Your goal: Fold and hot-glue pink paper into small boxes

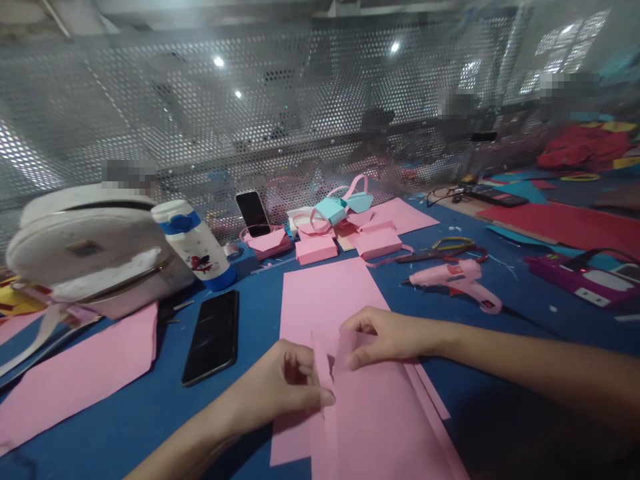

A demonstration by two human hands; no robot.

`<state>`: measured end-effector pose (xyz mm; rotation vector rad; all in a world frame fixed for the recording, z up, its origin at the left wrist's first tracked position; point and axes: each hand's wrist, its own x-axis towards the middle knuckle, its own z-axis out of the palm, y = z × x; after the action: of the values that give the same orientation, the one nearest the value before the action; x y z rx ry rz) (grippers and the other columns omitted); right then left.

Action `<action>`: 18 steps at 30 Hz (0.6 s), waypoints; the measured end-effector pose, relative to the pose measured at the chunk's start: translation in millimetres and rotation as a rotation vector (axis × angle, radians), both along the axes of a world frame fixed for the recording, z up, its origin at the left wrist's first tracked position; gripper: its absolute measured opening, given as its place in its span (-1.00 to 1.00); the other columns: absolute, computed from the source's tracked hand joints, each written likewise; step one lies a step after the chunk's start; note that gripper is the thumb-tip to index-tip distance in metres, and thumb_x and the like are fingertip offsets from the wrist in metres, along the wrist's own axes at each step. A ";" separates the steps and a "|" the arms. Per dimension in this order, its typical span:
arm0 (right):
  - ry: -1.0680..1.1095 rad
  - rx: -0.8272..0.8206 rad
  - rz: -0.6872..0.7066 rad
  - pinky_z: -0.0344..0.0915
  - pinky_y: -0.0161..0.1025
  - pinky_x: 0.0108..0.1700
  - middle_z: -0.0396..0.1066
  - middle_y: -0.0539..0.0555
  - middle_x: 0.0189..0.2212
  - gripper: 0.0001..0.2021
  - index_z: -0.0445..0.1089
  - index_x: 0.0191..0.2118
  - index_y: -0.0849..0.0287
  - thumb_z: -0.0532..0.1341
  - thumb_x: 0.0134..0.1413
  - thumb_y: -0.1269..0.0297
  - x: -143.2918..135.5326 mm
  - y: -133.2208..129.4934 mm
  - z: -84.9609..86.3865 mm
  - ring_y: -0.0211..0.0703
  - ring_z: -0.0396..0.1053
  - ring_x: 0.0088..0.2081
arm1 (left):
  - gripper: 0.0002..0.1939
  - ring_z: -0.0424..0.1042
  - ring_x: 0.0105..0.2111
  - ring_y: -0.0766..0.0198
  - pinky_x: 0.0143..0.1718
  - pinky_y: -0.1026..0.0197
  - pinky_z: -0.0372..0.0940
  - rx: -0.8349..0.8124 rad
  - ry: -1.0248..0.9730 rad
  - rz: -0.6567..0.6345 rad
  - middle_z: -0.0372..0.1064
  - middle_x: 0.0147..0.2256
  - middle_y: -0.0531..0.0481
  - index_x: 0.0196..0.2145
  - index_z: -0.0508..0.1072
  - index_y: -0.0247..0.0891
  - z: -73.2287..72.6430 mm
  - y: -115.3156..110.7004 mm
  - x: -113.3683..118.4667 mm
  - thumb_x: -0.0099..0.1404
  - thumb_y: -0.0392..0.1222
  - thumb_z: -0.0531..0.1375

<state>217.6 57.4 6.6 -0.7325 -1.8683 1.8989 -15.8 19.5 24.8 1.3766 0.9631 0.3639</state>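
Your left hand (285,387) pinches the folded edge of a pink paper sheet (370,420) low in the centre of the frame, thumb pressed against fingertips. Your right hand (385,337) pinches the same fold just above it, fingers curled on the flap. Under it lies a larger pink sheet (325,293) on the blue table (500,373). At centre left lies a black phone (213,337); at centre right, a pink glue gun (457,280).
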 end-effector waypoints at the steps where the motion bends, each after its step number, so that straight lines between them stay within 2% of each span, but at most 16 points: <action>1: 0.005 -0.014 0.005 0.27 -0.36 -0.32 0.46 -0.01 -0.39 -0.65 0.51 -0.31 0.27 0.45 -0.10 0.08 0.1 -0.1 0.1 -0.25 0.36 -0.38 | -0.70 0.16 -0.55 0.39 -0.47 0.29 0.04 0.011 0.020 0.012 0.27 -0.59 0.09 -0.58 0.45 -0.35 1.0 -0.4 0.2 0.01 -0.08 0.41; 7: -0.008 -0.001 0.007 0.25 -0.38 -0.36 0.42 -0.03 -0.43 -0.68 0.49 -0.35 0.27 0.45 -0.09 0.09 0.0 0.3 1.9 -0.28 0.32 -0.40 | -0.79 0.17 -0.52 0.38 -0.46 0.29 0.05 0.053 0.012 -0.047 0.27 -0.56 0.09 -0.56 0.46 -0.35 7.5 -2.3 -0.2 0.05 -0.17 0.36; 10: -0.029 0.042 -0.005 0.26 -0.36 -0.32 0.44 -0.01 -0.39 -0.70 0.50 -0.34 0.27 0.43 -0.06 0.10 0.0 1.0 0.7 -0.24 0.34 -0.36 | -0.79 0.18 -0.53 0.39 -0.47 0.30 0.06 0.044 0.037 -0.027 0.29 -0.57 0.10 -0.55 0.48 -0.34 6.4 -2.4 -1.1 0.04 -0.15 0.36; 13: -0.023 0.058 -0.012 0.28 -0.35 -0.29 0.46 0.01 -0.36 -0.71 0.51 -0.31 0.27 0.42 -0.04 0.12 0.2 1.4 -1.1 -0.22 0.35 -0.32 | -0.75 0.15 -0.58 0.42 -0.51 0.31 0.03 0.003 0.099 -0.018 0.27 -0.62 0.13 -0.58 0.48 -0.35 4.0 -3.0 -0.9 -0.02 -0.13 0.40; 18: 0.006 -0.002 -0.005 0.28 -0.36 -0.29 0.46 0.01 -0.37 -0.69 0.51 -0.30 0.29 0.43 -0.06 0.13 0.1 1.1 0.1 -0.25 0.35 -0.36 | -0.62 0.06 -0.60 0.45 -0.55 0.32 -0.04 -0.034 0.098 -0.006 0.16 -0.66 0.17 -0.66 0.33 -0.32 2.9 -4.3 0.4 -0.06 -0.07 0.43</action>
<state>217.7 58.5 6.7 -0.7307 -1.8595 1.8983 -15.4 15.2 27.7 1.3762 1.0412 0.2758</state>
